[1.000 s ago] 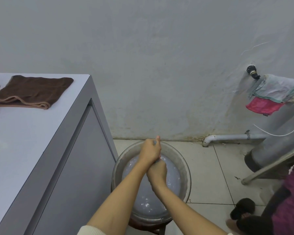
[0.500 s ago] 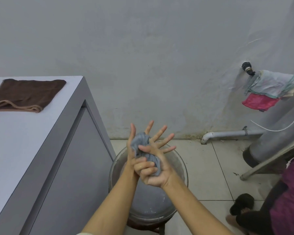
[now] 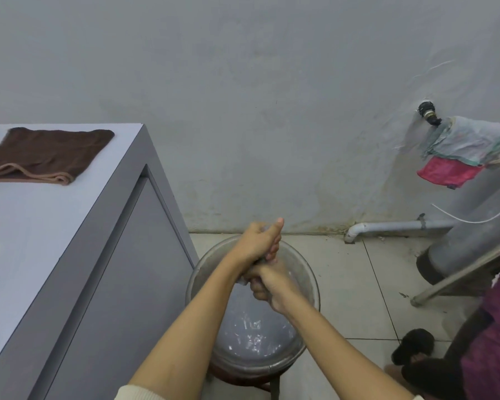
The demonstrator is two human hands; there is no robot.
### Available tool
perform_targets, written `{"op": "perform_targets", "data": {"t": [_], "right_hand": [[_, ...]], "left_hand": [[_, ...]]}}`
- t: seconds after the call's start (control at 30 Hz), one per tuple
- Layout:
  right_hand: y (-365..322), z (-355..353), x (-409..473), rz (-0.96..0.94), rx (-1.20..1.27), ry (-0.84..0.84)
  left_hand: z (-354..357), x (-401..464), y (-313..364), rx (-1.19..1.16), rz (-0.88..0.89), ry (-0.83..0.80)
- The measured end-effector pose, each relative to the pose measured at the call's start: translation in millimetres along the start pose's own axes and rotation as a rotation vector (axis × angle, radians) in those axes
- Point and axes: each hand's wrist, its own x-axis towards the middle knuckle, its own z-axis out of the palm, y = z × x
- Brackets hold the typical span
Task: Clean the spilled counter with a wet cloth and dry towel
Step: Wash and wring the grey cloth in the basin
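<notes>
Both my hands wring a grey wet cloth [image 3: 241, 281] over a round metal basin [image 3: 312, 274] holding water [image 3: 251, 330] on the floor. My left hand [image 3: 257, 242] grips the cloth's far end, thumb pointing up. My right hand [image 3: 269, 285] grips the near end just below it. Only a small grey bit of cloth shows between the fists. A folded brown dry towel [image 3: 45, 153] lies at the back of the grey counter [image 3: 26, 249] on the left, apart from both hands.
The basin sits on a low stool right beside the counter's side panel [image 3: 122, 298]. A wall tap [image 3: 429, 114] with rags [image 3: 462, 153] hangs at right above a white pipe [image 3: 393, 226]. Another person's leg and dark slipper [image 3: 416, 346] stand at the lower right.
Half a second ago my hands were raised with fingers spread around the cloth. They have since come down over the basin and clenched round it.
</notes>
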Motion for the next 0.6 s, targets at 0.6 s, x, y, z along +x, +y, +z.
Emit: {"op": "perform_targets", "data": {"t": [0.6], "right_hand": [[25,-22,31,-0.191,-0.601,0.270]], "left_hand": [[-34,-3,-51,0.047,-0.323,0.048]]}}
